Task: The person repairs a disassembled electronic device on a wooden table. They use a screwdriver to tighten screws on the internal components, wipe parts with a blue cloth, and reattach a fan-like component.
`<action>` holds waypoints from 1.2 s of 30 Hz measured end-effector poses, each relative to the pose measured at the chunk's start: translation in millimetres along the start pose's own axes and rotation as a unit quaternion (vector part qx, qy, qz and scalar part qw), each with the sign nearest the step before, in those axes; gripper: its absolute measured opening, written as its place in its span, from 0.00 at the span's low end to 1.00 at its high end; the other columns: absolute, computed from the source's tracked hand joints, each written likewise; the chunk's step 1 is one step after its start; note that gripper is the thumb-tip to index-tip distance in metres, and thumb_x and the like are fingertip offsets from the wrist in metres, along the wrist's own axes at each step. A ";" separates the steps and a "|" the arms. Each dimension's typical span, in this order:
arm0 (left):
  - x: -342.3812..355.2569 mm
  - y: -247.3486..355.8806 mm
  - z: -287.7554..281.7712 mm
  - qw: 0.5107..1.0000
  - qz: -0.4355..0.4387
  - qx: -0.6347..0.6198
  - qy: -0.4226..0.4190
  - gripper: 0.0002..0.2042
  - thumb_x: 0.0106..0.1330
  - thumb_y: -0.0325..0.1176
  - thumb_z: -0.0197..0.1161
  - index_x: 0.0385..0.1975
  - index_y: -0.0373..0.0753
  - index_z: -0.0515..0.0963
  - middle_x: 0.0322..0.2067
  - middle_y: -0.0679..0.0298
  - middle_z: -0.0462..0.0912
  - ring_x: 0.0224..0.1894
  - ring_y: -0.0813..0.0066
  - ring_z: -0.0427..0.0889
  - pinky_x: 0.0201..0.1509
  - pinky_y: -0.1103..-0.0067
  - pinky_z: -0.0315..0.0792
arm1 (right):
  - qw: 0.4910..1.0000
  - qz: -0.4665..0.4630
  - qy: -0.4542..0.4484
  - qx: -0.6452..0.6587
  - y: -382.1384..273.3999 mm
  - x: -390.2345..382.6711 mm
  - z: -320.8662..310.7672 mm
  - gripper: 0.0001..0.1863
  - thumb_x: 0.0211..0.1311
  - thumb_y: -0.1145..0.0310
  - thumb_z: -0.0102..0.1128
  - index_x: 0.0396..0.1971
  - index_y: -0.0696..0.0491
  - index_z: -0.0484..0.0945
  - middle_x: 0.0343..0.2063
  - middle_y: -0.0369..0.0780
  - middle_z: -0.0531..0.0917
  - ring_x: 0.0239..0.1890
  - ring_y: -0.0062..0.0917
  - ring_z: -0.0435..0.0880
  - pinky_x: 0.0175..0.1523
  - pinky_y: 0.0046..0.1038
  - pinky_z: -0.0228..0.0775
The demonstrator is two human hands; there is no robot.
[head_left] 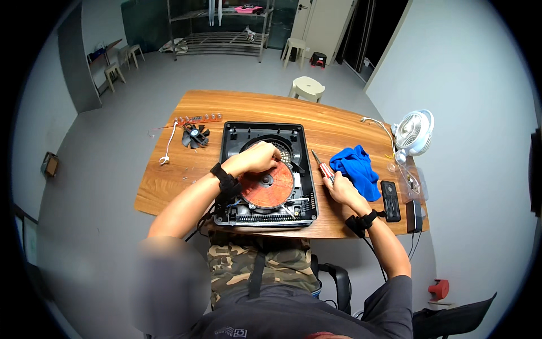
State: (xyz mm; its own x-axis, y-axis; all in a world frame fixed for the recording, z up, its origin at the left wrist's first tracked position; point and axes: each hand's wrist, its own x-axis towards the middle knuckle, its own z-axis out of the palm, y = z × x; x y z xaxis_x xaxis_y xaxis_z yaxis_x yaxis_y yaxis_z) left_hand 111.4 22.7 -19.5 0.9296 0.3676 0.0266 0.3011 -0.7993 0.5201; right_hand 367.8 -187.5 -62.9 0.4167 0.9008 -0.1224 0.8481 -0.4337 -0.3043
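Note:
In front of me lies the opened black housing (231,148) of what looks like an induction cooker. A round copper-coloured coil (270,192) sits in its near half. My left hand (261,157) is over the coil's far rim, beside the round vent grille (285,150). Its fingers are curled downward, and whatever they pinch is hidden. To the right of the housing, my right hand (340,189) grips a screwdriver (323,168) by its red and white handle. The shaft points away from me, toward the far left, above the wooden tabletop.
A blue cloth (357,169) lies right of the screwdriver, near a black oblong case (390,201). A small white fan (415,133) stands at the right edge. Left of the housing are a loose black fan (195,136), a strip board (197,119) and a white cable (167,148).

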 end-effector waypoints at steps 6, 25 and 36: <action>-16.2 -0.1 -8.1 1.000 0.029 0.008 -0.009 0.19 0.66 0.36 0.66 0.52 0.31 0.82 0.49 0.46 0.85 0.52 0.49 0.84 0.57 0.64 0.77 | 0.998 -0.008 0.004 -0.069 -9.5 -5.0 -3.1 0.33 0.67 0.43 0.57 0.41 0.66 0.79 0.35 0.62 0.85 0.41 0.58 0.85 0.49 0.52 0.78; -145.8 -60.0 -7.1 0.947 -0.209 -0.059 0.238 0.24 0.72 0.45 0.62 0.54 0.27 0.77 0.28 0.45 0.86 0.33 0.50 0.87 0.40 0.62 0.78 | 0.983 -0.138 0.069 -0.101 -72.5 11.8 -19.0 0.29 0.77 0.49 0.46 0.29 0.59 0.82 0.24 0.58 0.84 0.30 0.57 0.85 0.36 0.52 0.78; -139.3 -59.6 11.4 0.954 -0.176 -0.112 0.217 0.21 0.65 0.29 0.65 0.54 0.25 0.70 0.21 0.52 0.81 0.26 0.56 0.83 0.35 0.63 0.75 | 0.962 -0.178 0.144 -0.150 -56.5 15.0 18.8 0.19 0.72 0.61 0.53 0.28 0.61 0.79 0.24 0.53 0.84 0.27 0.50 0.85 0.32 0.47 0.80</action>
State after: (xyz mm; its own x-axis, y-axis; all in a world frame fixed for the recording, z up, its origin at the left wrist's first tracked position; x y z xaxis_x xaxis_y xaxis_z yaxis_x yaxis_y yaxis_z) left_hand -33.6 13.7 -63.9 0.5890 0.7954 0.1431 0.4798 -0.4867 0.7300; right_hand 320.0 -149.1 -65.3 0.1184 0.9685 0.2192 0.9922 -0.1242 0.0129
